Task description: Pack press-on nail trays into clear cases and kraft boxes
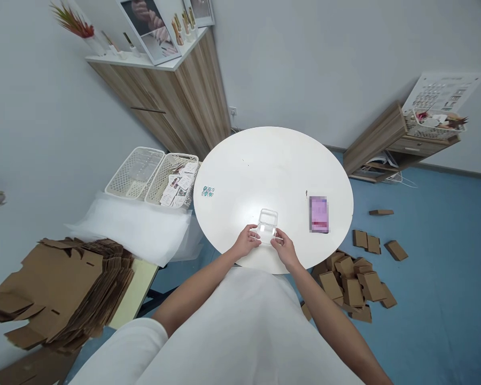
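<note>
Head view: left hand (246,241) and right hand (284,248), each grip closed on a side of the clear box (267,231), there at the worktop's (264,160) near side, lid (268,217) swung open to the far! Off left, one white basket (157,184) brims with printed cards (178,187); a second basket (120,174) holds see-through pieces, details unclear.

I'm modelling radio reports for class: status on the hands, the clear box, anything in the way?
Left hand, right hand: holding opposite sides of clear box. Lid open, tipped back. Pink-purple item off right, not blocking.
</note>
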`<state>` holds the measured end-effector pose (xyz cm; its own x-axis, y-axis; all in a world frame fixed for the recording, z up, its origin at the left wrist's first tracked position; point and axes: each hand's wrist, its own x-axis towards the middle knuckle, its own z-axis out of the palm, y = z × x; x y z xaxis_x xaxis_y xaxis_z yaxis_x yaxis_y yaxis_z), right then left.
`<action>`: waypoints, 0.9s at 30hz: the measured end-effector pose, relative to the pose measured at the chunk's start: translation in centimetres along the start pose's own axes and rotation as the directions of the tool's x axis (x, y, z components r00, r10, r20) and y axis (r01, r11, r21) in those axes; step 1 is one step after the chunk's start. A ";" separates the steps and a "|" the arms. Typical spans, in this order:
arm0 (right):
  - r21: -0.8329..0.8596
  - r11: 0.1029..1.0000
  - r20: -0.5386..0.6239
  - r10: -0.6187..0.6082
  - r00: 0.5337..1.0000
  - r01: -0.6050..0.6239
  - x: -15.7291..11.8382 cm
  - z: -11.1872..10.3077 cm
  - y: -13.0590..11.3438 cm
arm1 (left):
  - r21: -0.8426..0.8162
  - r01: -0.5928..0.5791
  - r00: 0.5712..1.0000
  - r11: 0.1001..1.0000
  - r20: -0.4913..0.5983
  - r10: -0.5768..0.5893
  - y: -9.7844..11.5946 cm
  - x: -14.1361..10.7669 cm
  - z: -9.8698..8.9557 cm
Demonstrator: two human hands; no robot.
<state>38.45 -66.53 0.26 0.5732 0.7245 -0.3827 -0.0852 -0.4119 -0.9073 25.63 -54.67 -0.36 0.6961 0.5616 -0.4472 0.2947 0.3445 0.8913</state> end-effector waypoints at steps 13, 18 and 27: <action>-0.149 0.988 -0.028 0.023 0.999 -0.026 2.8 0.7 2.5 | 0.344 0.067 0.988 0.937 -0.155 -0.014 -2.0 2.3 0.5; -0.198 0.980 0.013 0.027 1.000 -0.024 3.2 0.6 2.4 | 0.423 0.062 0.979 0.904 -0.200 0.026 -1.8 2.5 0.8; -0.191 0.979 -0.021 0.064 0.998 -0.067 2.2 0.7 2.6 | 0.461 0.110 0.985 0.881 -0.170 -0.034 -1.4 2.1 1.0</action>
<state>38.94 -65.64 -3.07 0.5840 0.6848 -0.4358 0.0343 -0.5572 -0.8297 27.32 -54.77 -2.50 0.5644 0.6692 -0.4833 0.6375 0.0186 0.7702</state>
